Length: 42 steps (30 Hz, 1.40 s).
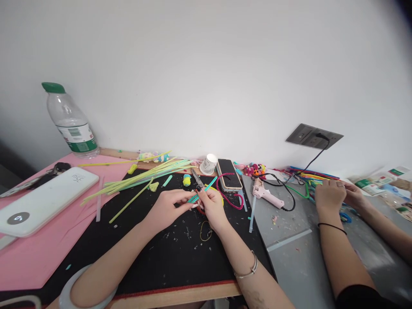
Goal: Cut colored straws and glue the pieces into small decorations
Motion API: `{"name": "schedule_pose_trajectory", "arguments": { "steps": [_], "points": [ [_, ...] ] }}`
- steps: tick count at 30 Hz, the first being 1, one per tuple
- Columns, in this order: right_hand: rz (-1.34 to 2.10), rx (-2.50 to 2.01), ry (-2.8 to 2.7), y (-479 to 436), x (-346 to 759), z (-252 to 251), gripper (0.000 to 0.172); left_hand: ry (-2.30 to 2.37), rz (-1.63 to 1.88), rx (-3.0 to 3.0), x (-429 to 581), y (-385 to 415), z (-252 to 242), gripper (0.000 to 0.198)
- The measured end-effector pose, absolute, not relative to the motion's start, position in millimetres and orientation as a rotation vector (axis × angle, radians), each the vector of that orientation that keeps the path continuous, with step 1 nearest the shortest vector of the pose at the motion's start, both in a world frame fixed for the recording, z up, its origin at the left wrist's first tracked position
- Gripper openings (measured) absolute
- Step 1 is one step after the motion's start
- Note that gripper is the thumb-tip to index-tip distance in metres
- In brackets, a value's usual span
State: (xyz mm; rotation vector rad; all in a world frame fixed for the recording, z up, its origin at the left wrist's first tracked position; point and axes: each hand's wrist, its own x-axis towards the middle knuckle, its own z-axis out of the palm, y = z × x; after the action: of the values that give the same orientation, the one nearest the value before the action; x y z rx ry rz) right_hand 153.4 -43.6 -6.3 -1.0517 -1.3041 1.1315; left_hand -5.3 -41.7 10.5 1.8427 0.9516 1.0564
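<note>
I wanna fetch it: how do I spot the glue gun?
Find the black mat; right of it lies a grey tabletop. On that, near the mat's edge, below and left of the wall socket, rests the glue gun. Unlike the straight, whitish sticks nearby, it's pale pink and pistol-shaped.

The person's fingers (182, 196) cover part of the slender teal fuzzy stem (211, 184), and the right hand (213, 209) hides most of a curved red-orange piece (200, 210) — its shape cannot be told. Towards eight o'clock the view's edge crops the flat pink sheet (35, 266); towards four, a co-worker's black cloth sleeve (358, 297). White-and-green printed packets (368, 186) at three o'clock blur.
</note>
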Motion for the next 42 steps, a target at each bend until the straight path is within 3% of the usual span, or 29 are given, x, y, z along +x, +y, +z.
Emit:
{"name": "schedule_pose_trajectory", "arguments": {
  "steps": [15, 22, 42],
  "points": [
    [1.214, -1.083, -1.432, -40, 160, -4, 0.044, 0.942, 1.01, 2.032, -13, -36, 11, 0.022],
    [1.286, -0.963, -1.227, -42, 157, -2, 0.044, 0.988, 1.097, 2.018, -13, -38, 11, 0.018],
    [1.319, -0.96, -1.174, -42, 154, -2, 0.04, 0.91, 1.178, 2.42, -19, -35, 4, 0.028]
  ]
}}
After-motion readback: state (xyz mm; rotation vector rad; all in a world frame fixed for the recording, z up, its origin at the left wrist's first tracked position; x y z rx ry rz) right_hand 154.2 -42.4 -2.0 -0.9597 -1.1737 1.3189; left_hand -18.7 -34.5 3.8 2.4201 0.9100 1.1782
